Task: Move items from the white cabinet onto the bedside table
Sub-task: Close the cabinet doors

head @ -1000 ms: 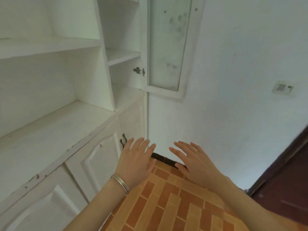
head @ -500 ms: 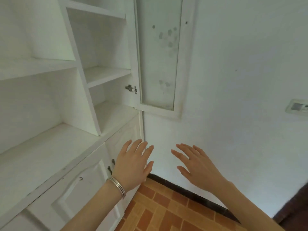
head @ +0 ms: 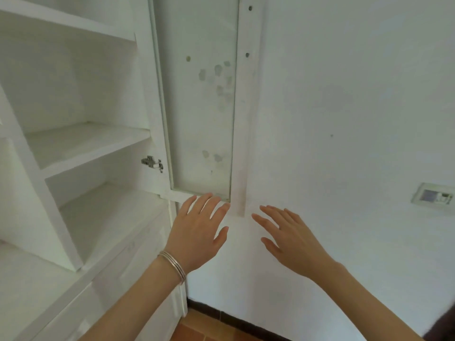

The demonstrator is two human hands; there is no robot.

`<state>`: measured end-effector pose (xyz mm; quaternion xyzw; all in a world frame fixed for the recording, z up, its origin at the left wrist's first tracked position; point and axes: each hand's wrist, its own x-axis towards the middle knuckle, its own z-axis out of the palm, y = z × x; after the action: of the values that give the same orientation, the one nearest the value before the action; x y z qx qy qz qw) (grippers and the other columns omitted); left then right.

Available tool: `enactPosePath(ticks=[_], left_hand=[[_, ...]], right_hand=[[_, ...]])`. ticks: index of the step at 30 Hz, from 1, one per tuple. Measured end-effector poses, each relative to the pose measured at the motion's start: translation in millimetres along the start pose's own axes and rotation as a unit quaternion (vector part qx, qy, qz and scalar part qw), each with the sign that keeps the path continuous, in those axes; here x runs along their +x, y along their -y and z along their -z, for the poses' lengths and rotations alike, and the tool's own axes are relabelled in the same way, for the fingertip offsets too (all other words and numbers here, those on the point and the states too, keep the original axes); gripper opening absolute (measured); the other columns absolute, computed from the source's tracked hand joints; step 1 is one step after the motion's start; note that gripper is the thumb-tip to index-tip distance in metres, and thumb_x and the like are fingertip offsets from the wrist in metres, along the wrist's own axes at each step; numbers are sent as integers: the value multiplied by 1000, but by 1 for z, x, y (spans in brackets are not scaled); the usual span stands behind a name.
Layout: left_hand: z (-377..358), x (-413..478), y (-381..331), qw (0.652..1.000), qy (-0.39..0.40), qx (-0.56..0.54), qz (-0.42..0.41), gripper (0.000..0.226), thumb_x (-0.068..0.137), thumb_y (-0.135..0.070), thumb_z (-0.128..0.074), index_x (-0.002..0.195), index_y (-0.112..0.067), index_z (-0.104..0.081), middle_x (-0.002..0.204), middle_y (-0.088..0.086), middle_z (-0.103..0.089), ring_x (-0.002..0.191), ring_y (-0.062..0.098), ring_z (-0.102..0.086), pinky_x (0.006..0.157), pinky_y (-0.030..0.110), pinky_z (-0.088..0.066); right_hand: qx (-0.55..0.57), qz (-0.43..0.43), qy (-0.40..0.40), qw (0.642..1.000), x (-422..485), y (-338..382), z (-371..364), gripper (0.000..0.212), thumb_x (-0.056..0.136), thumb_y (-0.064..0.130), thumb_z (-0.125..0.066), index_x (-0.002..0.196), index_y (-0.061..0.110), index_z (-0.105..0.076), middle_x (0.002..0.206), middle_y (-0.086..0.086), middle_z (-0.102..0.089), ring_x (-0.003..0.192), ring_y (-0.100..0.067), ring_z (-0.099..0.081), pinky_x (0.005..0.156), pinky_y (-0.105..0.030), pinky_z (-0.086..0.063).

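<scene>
The white cabinet (head: 81, 143) fills the left half of the view, and the shelves I can see hold nothing. Its glass door (head: 202, 99) hangs swung out against the wall. My left hand (head: 197, 232), a silver bangle on the wrist, is raised just below the door's lower edge, fingers spread and holding nothing. My right hand (head: 290, 239) floats beside it in front of the bare wall, also spread and empty. No items and no bedside table are in view.
A white wall (head: 344, 107) takes up the right side, with a wall socket (head: 434, 195) at the far right. The cabinet's lower doors (head: 128, 271) are closed. A strip of orange tile floor (head: 197, 328) with a dark skirting shows at the bottom.
The view has tilted up and swung left, so the cabinet's shelves and glass door now fill more of it and the floor has nearly gone. Both hands have risen towards the door's lower edge, still empty.
</scene>
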<state>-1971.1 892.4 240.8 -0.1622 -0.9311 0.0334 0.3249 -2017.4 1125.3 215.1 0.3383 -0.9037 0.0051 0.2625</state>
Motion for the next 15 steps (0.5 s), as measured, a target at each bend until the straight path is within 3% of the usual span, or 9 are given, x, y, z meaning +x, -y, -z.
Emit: enactPosePath(ticks=[4, 15], left_hand=[[-38, 29, 12, 1000, 14, 21, 6, 47, 86, -39, -39, 115, -14, -65, 117, 9, -63, 114, 30, -56, 97, 47, -44], [-75, 138, 27, 993, 11, 79, 83, 46, 86, -39, -43, 119, -15, -63, 119, 7, -62, 117, 29, -54, 97, 49, -43]], right_hand=[[-4, 7, -16, 1000, 35, -45, -23, 57, 84, 29, -65, 134, 11, -46, 134, -12, -52, 121, -26, -52, 99, -46, -43], [4, 85, -76, 993, 171, -160, -59, 64, 81, 26, -67, 135, 2, -43, 131, -15, -54, 116, -28, -55, 97, -46, -45]])
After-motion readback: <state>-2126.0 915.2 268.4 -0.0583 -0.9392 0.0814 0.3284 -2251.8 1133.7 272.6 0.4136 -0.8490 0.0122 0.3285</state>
